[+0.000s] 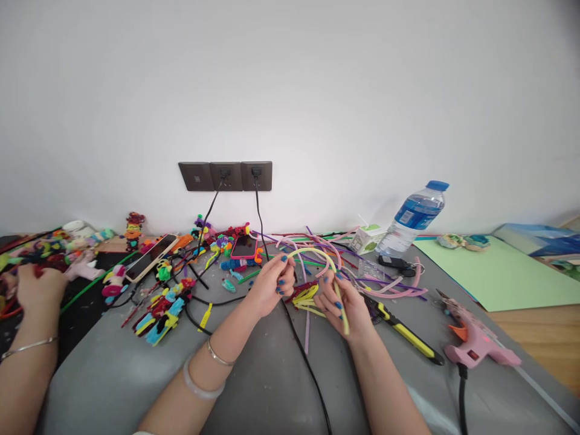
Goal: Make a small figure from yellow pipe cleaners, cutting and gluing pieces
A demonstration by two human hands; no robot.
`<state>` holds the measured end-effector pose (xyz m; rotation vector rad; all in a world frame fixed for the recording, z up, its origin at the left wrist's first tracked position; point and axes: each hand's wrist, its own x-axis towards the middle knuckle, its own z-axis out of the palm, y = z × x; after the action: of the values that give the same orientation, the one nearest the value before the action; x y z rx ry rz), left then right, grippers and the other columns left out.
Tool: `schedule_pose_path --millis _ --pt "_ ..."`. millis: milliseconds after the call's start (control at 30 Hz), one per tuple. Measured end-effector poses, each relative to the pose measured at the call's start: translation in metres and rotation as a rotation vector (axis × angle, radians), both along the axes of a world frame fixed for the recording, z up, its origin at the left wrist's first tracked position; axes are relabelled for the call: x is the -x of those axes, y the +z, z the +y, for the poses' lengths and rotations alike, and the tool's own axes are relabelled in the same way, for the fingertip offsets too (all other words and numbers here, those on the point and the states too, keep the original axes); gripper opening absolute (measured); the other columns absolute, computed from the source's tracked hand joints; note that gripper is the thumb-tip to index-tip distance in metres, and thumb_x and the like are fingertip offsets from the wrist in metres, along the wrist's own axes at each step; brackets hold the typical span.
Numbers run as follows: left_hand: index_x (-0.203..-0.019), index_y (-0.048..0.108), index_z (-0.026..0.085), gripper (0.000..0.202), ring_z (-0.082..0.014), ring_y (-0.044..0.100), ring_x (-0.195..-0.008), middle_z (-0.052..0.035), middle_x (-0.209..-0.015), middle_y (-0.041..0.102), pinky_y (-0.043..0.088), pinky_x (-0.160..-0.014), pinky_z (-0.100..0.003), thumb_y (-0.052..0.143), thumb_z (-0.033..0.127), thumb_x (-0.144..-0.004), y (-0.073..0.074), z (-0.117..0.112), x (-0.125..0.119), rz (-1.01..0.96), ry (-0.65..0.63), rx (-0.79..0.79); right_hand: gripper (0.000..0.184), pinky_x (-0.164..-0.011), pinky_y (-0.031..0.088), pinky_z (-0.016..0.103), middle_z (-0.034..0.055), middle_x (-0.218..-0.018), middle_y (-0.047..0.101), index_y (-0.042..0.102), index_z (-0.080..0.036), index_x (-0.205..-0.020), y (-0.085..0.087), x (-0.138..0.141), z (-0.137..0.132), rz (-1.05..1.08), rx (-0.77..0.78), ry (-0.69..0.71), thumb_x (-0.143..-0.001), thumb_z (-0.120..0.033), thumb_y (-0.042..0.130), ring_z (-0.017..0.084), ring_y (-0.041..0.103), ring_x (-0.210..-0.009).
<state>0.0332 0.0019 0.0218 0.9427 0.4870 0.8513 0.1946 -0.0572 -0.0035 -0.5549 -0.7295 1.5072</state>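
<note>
My left hand (pixel 273 284) pinches one end of a pale yellow pipe cleaner (pixel 312 250), which arches across to the other side. Around its other part the fingers of my right hand (pixel 342 305) are closed, and the free end hangs down past the palm. Both hands are held above the grey table mat (pixel 267 386). Beneath and behind them lie loose pink and purple pipe cleaners (pixel 389 293). A bunch of folded yellow pipe cleaners (pixel 306 297) rests just left of my right hand.
A pink glue gun (pixel 480 344) and a yellow-black cutter (pixel 410 339) lie right. A tilted water bottle (pixel 412 217), drink carton (pixel 368 238) and car key (pixel 399 264) stand behind. Fuzzy figures (pixel 165 308) and a phone (pixel 153 257) are left, near another person's hand (pixel 38 290). A black cable (pixel 301 350) crosses the mat.
</note>
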Motion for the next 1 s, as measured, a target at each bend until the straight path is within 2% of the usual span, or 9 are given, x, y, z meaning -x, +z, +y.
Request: schedule_pose_path --millis 100,200,300,500,600,733,800,867,1000 --pt "-0.084 0.046 0.019 0.022 -0.0066 0.010 -0.042 0.0106 -0.050 0.020 0.015 -0.042 -0.020 0.045 0.039 -0.095 0.002 -0.003 -0.001 0.032 -0.110 0.106 0.026 -0.040 0.026 0.021 -0.0061 -0.062 0.051 0.071 -0.021 -0.091 -0.006 0.005 0.002 -0.091 0.003 -0.037 -0.080 -0.044 0.071 0.002 0.028 -0.036" --pt "-0.081 0.042 0.020 0.029 -0.0065 0.011 -0.041 0.0098 -0.051 0.023 0.015 -0.042 -0.020 0.036 0.044 -0.097 0.001 -0.006 -0.003 0.082 -0.178 0.168 0.031 -0.041 0.026 0.020 -0.0050 -0.057 0.049 0.075 -0.020 -0.091 -0.010 0.007 0.004 -0.159 0.011 -0.084 -0.074 -0.046 0.077 0.005 0.037 -0.041" --pt "-0.078 0.040 0.020 0.036 -0.0056 0.016 -0.042 0.0090 -0.054 0.027 0.018 -0.043 -0.019 0.034 0.051 -0.096 -0.001 -0.009 -0.007 0.163 -0.221 0.196 0.032 -0.039 0.025 0.019 -0.0038 -0.054 0.050 0.077 -0.020 -0.088 -0.012 0.006 0.005 -0.209 0.012 -0.153 -0.071 -0.047 0.080 0.006 0.039 -0.044" --pt "-0.074 0.045 0.017 0.034 -0.0054 0.037 -0.048 0.0025 -0.064 0.048 0.025 -0.045 -0.018 0.050 0.048 -0.087 -0.004 -0.015 -0.014 0.299 -0.180 0.128 0.028 -0.041 0.037 0.021 -0.0002 -0.066 0.065 0.077 -0.024 -0.088 -0.016 0.007 0.007 -0.252 0.004 -0.202 -0.068 -0.042 0.082 0.007 0.046 -0.046" --pt "-0.072 0.044 0.018 0.035 -0.0062 0.041 -0.045 0.0038 -0.059 0.048 0.026 -0.044 -0.019 0.055 0.050 -0.082 -0.004 -0.015 -0.014 0.333 -0.214 0.146 0.024 -0.046 0.044 0.023 -0.0001 -0.064 0.066 0.076 -0.024 -0.087 -0.020 0.008 0.008 -0.294 -0.042 -0.249 -0.069 -0.038 0.082 0.011 0.054 -0.051" --pt "-0.077 0.046 0.019 0.039 -0.0107 0.053 -0.046 0.0006 -0.057 0.058 0.029 -0.045 -0.021 0.050 0.057 -0.083 -0.009 -0.013 -0.013 0.361 -0.270 0.074 0.022 -0.043 0.045 0.024 0.0008 -0.069 0.068 0.073 -0.024 -0.088 -0.024 0.007 0.010 -0.345 -0.073 -0.268 -0.072 -0.038 0.080 0.014 0.057 -0.053" --pt "-0.078 0.045 0.018 0.041 -0.0118 0.054 -0.045 -0.0020 -0.055 0.062 0.029 -0.046 -0.021 0.047 0.059 -0.084 -0.011 -0.014 -0.013 0.354 -0.273 0.000 0.021 -0.048 0.048 0.025 0.0006 -0.071 0.068 0.071 -0.023 -0.085 -0.025 0.006 0.011 -0.361 -0.087 -0.316 -0.072 -0.036 0.080 0.014 0.059 -0.056" --pt "-0.077 0.047 0.017 0.040 -0.0110 0.051 -0.043 -0.0029 -0.051 0.062 0.029 -0.046 -0.022 0.044 0.056 -0.086 -0.014 -0.014 -0.012 0.366 -0.256 -0.078 0.021 -0.053 0.049 0.025 -0.0006 -0.071 0.067 0.068 -0.022 -0.082 -0.024 0.006 0.011 -0.356 -0.101 -0.334 -0.072 -0.035 0.080 0.013 0.060 -0.057" --pt "-0.079 0.052 0.016 0.041 -0.0126 0.056 -0.047 -0.0008 -0.045 0.059 0.038 -0.051 -0.022 0.041 0.053 -0.091 -0.015 -0.016 -0.011 0.367 -0.258 -0.151 0.028 -0.046 0.043 0.022 -0.0040 -0.069 0.063 0.058 -0.023 -0.084 -0.018 0.008 0.011 -0.325 -0.091 -0.285 -0.073 -0.037 0.079 0.010 0.053 -0.047"
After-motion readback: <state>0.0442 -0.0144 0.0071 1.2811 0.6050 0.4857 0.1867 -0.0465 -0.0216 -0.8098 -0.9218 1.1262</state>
